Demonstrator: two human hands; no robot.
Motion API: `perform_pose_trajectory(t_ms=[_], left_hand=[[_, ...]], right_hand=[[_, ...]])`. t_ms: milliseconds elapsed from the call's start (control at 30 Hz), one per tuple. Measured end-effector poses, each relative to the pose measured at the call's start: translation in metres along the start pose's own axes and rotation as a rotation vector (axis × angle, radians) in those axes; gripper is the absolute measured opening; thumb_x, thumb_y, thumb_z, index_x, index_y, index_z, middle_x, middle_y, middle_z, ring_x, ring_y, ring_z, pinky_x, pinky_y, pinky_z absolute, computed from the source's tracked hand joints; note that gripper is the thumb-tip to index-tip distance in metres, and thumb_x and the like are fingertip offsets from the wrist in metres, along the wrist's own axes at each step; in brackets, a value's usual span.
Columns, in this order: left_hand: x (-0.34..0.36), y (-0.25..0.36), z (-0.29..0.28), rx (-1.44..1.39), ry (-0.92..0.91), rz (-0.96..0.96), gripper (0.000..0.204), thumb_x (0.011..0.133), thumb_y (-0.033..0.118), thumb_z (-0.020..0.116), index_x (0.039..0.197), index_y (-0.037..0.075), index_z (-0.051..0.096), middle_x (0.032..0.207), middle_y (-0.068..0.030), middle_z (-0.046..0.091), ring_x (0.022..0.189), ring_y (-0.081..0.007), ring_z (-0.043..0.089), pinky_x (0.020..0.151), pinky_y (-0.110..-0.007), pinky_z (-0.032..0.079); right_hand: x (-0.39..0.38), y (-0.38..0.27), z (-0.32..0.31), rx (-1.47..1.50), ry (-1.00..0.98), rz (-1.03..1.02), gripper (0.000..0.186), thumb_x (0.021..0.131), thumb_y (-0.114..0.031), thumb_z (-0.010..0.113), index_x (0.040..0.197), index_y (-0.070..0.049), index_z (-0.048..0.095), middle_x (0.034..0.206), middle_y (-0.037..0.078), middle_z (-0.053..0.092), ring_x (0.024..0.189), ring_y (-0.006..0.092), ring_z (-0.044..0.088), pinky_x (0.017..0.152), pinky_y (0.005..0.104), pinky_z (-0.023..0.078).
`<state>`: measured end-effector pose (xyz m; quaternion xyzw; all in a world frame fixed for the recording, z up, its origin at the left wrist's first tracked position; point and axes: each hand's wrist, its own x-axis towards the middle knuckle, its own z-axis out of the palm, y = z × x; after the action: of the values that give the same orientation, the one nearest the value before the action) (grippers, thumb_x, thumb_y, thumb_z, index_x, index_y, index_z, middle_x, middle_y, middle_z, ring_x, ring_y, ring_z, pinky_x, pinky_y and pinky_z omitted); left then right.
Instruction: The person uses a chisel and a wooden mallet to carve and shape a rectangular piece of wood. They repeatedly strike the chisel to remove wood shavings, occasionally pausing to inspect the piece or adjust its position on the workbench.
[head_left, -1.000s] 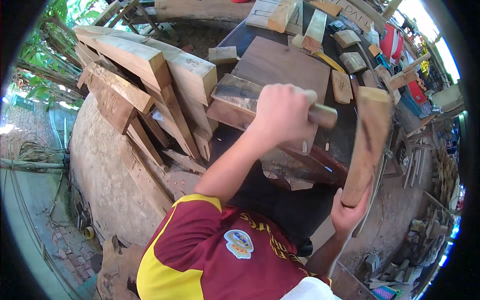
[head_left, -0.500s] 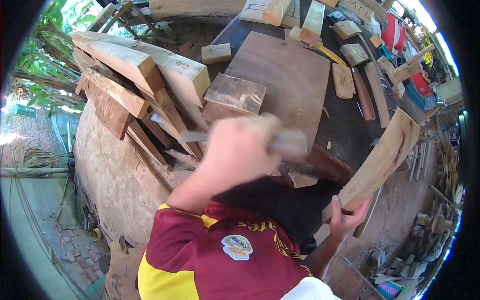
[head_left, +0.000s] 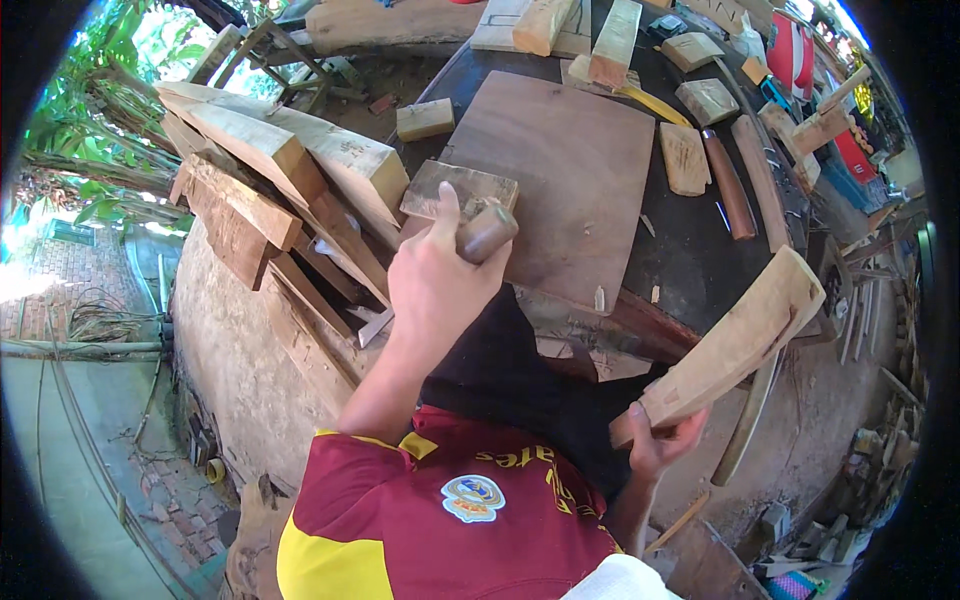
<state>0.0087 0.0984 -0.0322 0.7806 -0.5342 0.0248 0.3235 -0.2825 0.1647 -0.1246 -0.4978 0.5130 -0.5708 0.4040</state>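
Note:
My left hand is closed around a hand tool with a rounded wooden handle. The handle's end sticks out past my fingers, and my thumb points up. A pale metal blade shows on the other side of the fist; its exact kind is unclear, perhaps a chisel. To the right, my right hand grips the lower end of a long, slightly curved piece of wood, which slants up and away to the right. Behind my left hand, a rough wooden block lies at the edge of a flat brown board.
Thick timber beams lean at the left. On the dark table lie a yellow-handled tool, a brown wooden handle and several wood offcuts. Wood scraps are heaped on the ground at right.
My left hand has drawn back left and turned upward with the tool, now less blurred. The curved wood in my right hand has come slightly lower and nearer.

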Motion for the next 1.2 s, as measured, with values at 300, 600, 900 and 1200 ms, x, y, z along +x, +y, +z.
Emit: perform_pose_trajectory(t_ms=[300, 600, 900, 1200], left_hand=[[0.005, -0.021, -0.045, -0.133, -0.313, 0.134, 0.040, 0.073, -0.001, 0.069, 0.111, 0.009, 0.071, 0.087, -0.0163, 0.069, 0.080, -0.0319, 0.068, 0.073, -0.035, 0.052], [-0.001, -0.027, -0.039, -0.132, 0.156, 0.168, 0.022, 0.072, 0.000, 0.075, 0.092, 0.000, 0.070, 0.091, -0.0121, 0.067, 0.087, -0.0279, 0.066, 0.078, -0.035, 0.051], [-0.005, -0.018, -0.017, -0.147, 0.134, 0.162, 0.025, 0.066, 0.007, 0.081, 0.084, 0.000, 0.065, 0.080, -0.0124, 0.065, 0.072, -0.0261, 0.066, 0.065, -0.034, 0.051], [-0.001, -0.028, -0.015, -0.113, 0.186, 0.056, 0.021, 0.068, 0.006, 0.076, 0.083, -0.002, 0.064, 0.076, -0.0171, 0.062, 0.068, -0.0338, 0.063, 0.063, -0.036, 0.049]], right_hand=[[-0.001, -0.008, 0.020, 0.401, -0.042, 0.129, 0.075, 0.063, -0.006, 0.073, 0.130, -0.002, 0.039, 0.115, 0.013, 0.050, 0.081, 0.0213, 0.057, 0.066, 0.0325, 0.050], [0.001, -0.001, 0.018, 0.415, -0.071, 0.183, 0.080, 0.061, -0.002, 0.076, 0.132, -0.002, 0.037, 0.108, 0.010, 0.052, 0.081, 0.0201, 0.058, 0.067, 0.0345, 0.052], [-0.004, -0.004, 0.021, 0.351, -0.115, 0.154, 0.077, 0.063, -0.005, 0.071, 0.132, 0.000, 0.037, 0.114, 0.012, 0.050, 0.080, 0.0216, 0.057, 0.065, 0.0334, 0.049], [-0.002, -0.004, 0.025, 0.318, -0.167, 0.200, 0.080, 0.063, -0.006, 0.073, 0.134, 0.000, 0.036, 0.113, 0.012, 0.050, 0.080, 0.0222, 0.057, 0.067, 0.0336, 0.050]])
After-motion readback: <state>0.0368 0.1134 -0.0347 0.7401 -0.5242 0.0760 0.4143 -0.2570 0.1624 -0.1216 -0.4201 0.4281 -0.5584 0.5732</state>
